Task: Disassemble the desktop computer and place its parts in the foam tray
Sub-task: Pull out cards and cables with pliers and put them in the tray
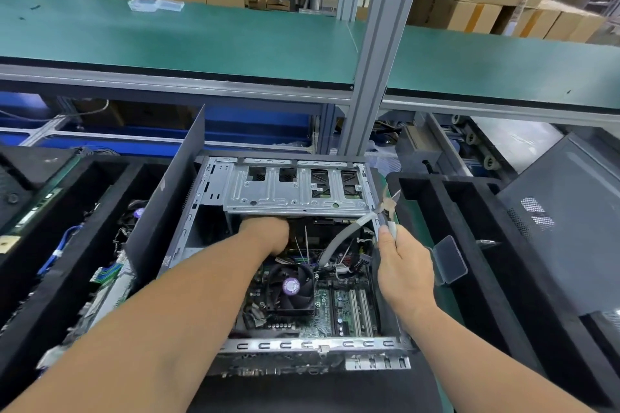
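Right hand (404, 273) grips cutters (387, 208). Left hand (268, 233) reaches under the drive cage (295, 188); grip hidden. Cables (339, 245) between them look limp; hold near plugs.

The open computer case (288, 255) lies on its side between 2 black foam trays (469, 245). The left hand (265, 231) reaches under the metal drive cage (295, 191); its fingers are hidden. The right hand (404, 265) grips the handles of cutting pliers (385, 211), tips pointing up, at the case's right edge. A fan (292, 288) sits on the motherboard (339, 312) below. A side panel (167, 198) stands upright against the case's left wall.
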